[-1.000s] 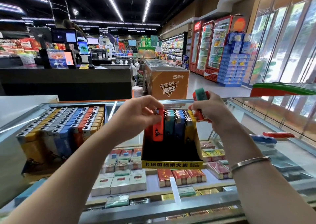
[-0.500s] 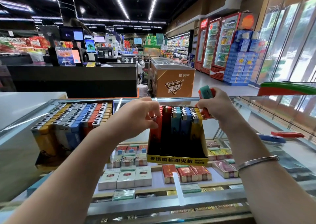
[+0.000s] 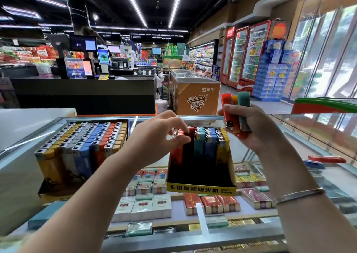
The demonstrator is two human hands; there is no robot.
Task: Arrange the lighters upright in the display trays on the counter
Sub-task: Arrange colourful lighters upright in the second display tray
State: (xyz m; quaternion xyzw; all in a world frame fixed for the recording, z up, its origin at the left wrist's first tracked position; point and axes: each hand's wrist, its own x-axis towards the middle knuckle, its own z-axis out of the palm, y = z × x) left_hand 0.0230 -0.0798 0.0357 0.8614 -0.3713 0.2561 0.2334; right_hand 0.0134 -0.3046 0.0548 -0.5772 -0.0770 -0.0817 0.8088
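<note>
A bunch of lighters (image 3: 236, 115), orange, yellow and teal, is gripped in the right hand (image 3: 257, 131), fingers curled round the bodies and metal heads turned downward. The left hand (image 3: 162, 134) is held at 9 o'clock from it, fingertips pinching the top of a red lighter (image 3: 176, 150) standing in the yellow-fronted display tray (image 3: 201, 190). Upright rows of red, teal, blue and yellow lighters are seen in that tray; its front half is dark and hard to make out. At 9 o'clock from it, a second tray (image 3: 58, 190) is packed with upright lighters. Both trays are set on the glass counter (image 3: 289, 142). Two loose lighters (image 3: 326, 159) at 3 o'clock are blurred.
</note>
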